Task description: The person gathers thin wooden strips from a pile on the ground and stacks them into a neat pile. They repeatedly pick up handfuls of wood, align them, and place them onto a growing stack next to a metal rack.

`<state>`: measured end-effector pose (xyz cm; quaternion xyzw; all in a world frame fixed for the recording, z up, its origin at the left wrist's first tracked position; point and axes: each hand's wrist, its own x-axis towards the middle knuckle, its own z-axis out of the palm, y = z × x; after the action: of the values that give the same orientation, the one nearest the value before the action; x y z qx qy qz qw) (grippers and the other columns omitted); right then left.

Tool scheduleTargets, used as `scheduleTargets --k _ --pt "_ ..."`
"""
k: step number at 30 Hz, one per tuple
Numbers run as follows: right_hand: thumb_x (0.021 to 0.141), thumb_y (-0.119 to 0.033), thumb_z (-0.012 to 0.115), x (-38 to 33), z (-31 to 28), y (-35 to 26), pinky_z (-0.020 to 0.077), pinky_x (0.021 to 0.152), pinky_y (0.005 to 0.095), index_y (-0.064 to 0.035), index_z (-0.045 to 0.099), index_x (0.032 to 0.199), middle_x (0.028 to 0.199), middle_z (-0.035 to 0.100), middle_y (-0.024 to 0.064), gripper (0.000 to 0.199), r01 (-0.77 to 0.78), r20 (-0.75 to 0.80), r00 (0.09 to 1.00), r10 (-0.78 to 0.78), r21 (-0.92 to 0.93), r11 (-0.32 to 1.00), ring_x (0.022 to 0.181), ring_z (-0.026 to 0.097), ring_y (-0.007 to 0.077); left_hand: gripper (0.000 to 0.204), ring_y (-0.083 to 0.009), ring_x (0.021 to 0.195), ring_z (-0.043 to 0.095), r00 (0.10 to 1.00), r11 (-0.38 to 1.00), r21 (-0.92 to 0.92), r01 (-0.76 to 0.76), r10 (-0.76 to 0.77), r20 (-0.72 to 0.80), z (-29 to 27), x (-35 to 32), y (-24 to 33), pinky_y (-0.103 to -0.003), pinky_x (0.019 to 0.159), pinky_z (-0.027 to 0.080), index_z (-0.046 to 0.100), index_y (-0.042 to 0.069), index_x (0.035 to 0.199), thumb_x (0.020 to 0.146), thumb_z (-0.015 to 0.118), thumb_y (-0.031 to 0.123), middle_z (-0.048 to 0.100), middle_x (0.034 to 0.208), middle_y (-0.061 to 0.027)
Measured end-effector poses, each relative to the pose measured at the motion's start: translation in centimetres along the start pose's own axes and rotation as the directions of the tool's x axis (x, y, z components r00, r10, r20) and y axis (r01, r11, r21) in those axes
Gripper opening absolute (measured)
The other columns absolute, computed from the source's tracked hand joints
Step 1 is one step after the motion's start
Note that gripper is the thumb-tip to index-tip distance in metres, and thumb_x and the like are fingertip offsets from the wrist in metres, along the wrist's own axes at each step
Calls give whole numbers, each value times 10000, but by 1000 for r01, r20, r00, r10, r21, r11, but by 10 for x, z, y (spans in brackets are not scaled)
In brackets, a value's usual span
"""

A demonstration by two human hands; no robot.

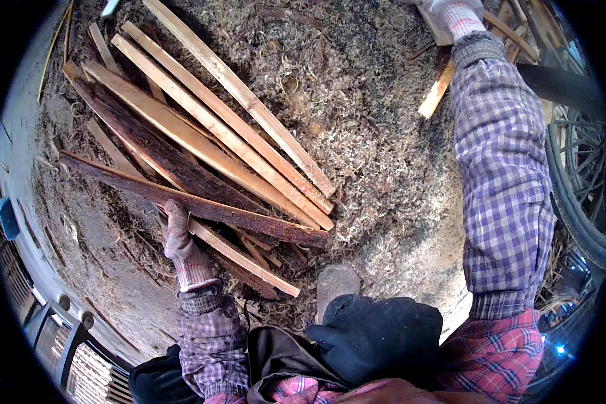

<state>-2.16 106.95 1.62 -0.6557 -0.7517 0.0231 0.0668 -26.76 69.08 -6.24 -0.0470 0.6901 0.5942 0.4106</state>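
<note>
My left hand (180, 237), in a worn glove, is closed around the near end of a bundle of long wooden slats (209, 124). The bundle mixes pale sawn strips with dark bark-faced strips (202, 205) and fans out up and to the left over the sawdust. My right hand (454, 15), in a pale knitted glove, reaches far forward to the top edge of the picture beside a pale wood offcut (432, 23). Its fingers are cut off by the rim, so its grip is hidden. A short pale slat (438, 91) lies just below that wrist.
Sawdust and shavings (370, 135) cover the ground. A spoked wheel with a black tyre (576, 195) stands at the right. More wood scraps (515, 34) lie at the top right. My shoe (337, 283) is at bottom centre, and a metal grille (81, 363) at the lower left.
</note>
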Motion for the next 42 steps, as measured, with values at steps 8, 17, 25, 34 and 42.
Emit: scheduleTargets --k 8,17,25,34,42 --pt "644 -339 710 -21 12 -7 443 858 376 -71 424 1208 1052 585 167 687 -23 -112 994 -2 -222 975 1000 560 304 547 -153 877 555 996 1000 13 -23 24 -92 -6 7 -6 -291 795 475 418 22 1223 794 664 255 540 1051 -58" --pt "702 -326 660 -43 20 -8 444 877 393 -171 448 1235 1083 591 159 593 -105 257 959 122 -77 991 1016 563 317 592 -160 926 535 989 989 -27 -144 144 19 0 -4 -3 -297 821 452 360 40 1287 808 648 234 520 1097 -67" --pt "624 -210 688 -141 9 36 530 702 300 -19 428 1222 1003 596 160 679 -406 425 872 244 346 846 801 616 221 600 -136 873 539 996 991 -123 -49 58 67 6 -7 8 -265 800 442 402 20 1248 767 704 214 538 1063 -49" --pt "610 -177 733 -415 -31 118 535 608 289 -19 428 1152 1022 532 152 642 -832 733 541 411 396 389 826 583 234 420 -201 1077 531 991 996 -78 -52 62 122 8 -12 9 -268 900 441 364 -27 1273 910 483 147 511 1198 -125" --pt "680 -244 682 -303 -38 1 467 893 316 10 333 1276 1195 490 169 736 -302 537 762 -362 789 534 1027 545 233 586 -172 1005 541 993 997 -73 28 -19 120 -1 -18 12 -295 871 441 401 44 1279 833 596 369 540 1152 -81"
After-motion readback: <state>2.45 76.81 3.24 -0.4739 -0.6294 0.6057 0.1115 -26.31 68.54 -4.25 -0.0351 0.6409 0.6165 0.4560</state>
